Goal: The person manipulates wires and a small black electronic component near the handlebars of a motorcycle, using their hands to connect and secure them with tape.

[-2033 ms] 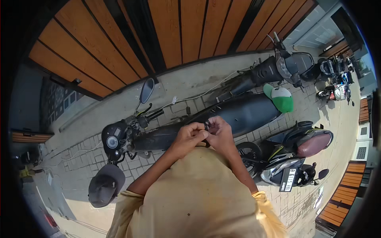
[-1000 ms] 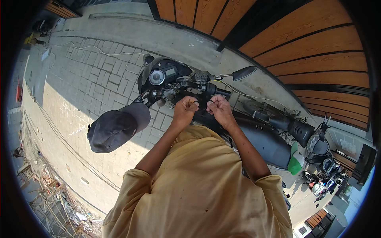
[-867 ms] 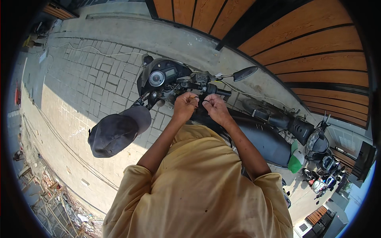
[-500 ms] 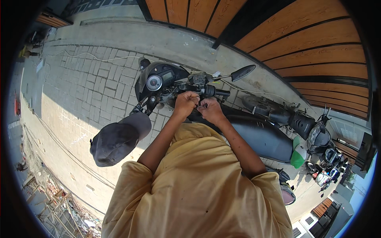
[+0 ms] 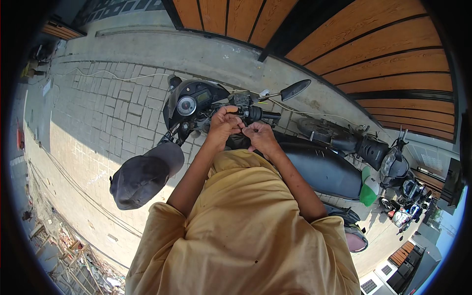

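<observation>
My left hand [image 5: 223,127] and my right hand [image 5: 260,137] meet above the front of a black motorcycle seat [image 5: 314,164]. Thumbs and fingertips of both are pinched close together; whatever lies between them is too small or hidden to name. Just beyond the hands are the motorcycle's handlebar grip [image 5: 263,115] and brake fluid reservoir [image 5: 239,99]. To their left sits the instrument cluster [image 5: 189,104] with its round dial. A mirror [image 5: 295,90] sticks out on the far side.
A dark cap [image 5: 140,179] rests at the left handlebar end. A green and white cap [image 5: 368,188] is by the seat's rear. More motorcycles [image 5: 393,164] stand at right. A brown slatted gate [image 5: 373,49] closes off the far side; a thin cable [image 5: 118,77] crosses the paving.
My left hand's fingers have opened out somewhat, with the index finger lifted, while its thumb side stays against my right fingertips. The whole view has shifted slightly.
</observation>
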A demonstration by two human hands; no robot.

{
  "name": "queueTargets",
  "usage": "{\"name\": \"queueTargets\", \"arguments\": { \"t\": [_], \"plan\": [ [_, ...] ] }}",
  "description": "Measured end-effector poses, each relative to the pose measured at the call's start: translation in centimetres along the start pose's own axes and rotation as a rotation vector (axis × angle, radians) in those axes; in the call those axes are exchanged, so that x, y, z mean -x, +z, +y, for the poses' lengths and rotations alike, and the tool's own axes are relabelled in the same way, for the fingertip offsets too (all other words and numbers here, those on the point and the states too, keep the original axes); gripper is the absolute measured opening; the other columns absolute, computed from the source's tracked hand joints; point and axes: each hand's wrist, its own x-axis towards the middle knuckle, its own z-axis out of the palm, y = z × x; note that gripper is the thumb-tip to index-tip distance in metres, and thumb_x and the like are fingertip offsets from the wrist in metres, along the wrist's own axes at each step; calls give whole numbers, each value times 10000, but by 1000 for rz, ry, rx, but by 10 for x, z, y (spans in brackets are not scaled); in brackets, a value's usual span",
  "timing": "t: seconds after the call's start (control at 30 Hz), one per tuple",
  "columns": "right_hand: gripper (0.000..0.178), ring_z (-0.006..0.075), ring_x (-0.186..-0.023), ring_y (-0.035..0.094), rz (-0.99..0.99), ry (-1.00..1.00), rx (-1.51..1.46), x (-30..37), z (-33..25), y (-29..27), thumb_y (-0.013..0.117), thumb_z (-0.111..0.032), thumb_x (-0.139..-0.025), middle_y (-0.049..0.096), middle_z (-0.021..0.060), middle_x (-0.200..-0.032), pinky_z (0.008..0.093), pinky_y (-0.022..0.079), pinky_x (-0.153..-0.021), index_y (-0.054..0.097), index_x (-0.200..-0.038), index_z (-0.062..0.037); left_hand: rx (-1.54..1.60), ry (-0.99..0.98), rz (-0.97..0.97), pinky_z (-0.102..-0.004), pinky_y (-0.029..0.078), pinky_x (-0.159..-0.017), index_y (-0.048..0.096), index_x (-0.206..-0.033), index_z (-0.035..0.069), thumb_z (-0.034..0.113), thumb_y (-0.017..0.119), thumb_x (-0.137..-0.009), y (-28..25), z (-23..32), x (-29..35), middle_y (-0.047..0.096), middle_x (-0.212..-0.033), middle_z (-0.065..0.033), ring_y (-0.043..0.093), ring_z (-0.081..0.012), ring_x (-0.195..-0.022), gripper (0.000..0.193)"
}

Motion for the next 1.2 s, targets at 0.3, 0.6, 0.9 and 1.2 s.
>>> {"name": "queueTargets", "arguments": {
  "t": [0.3, 0.6, 0.9, 1.2],
  "plan": [
    [310, 169, -582, 637, 241, 38, -30, -17, -40, 4, 707, -267, -999, 635, 59, -705, 336, 533, -431, 724, -876, 17, -160, 123, 63, -248, 584, -645, 608, -1273, 45, -47, 716, -958, 11, 17, -30, 695, -955, -27, 704, -112, -782, 346],
    [389, 355, -606, 738, 546, -197, 441, -82, -2, 12, 733, -330, -959, 731, 224, -727, 467, 606, -690, 738, -767, 8, -1006, 407, 360, -450, 591, -828, 701, -1025, 60, 64, 777, -859, 49, 55, -57, 777, -903, -145, 781, -328, -888, 183],
    [268, 240, -442, 676, 544, -109, 23, -70, -13, 15, 771, -192, -974, 706, 163, -656, 385, 556, -459, 697, -817, 12, -1309, 406, 267, -478, 584, -865, 743, -970, 78, 126, 779, -831, 45, 56, -98, 792, -919, -159, 767, -387, -961, 152],
    [231, 320, -749, 744, 610, -504, 304, -45, 3, 27, 768, -146, -958, 700, 170, -808, 454, 611, -758, 698, -1051, 53, -1500, 123, 190, -464, 594, -975, 805, -1099, 82, 230, 767, -833, 48, 75, -126, 790, -1136, -224, 746, -404, -1132, 307]
  ]
}}
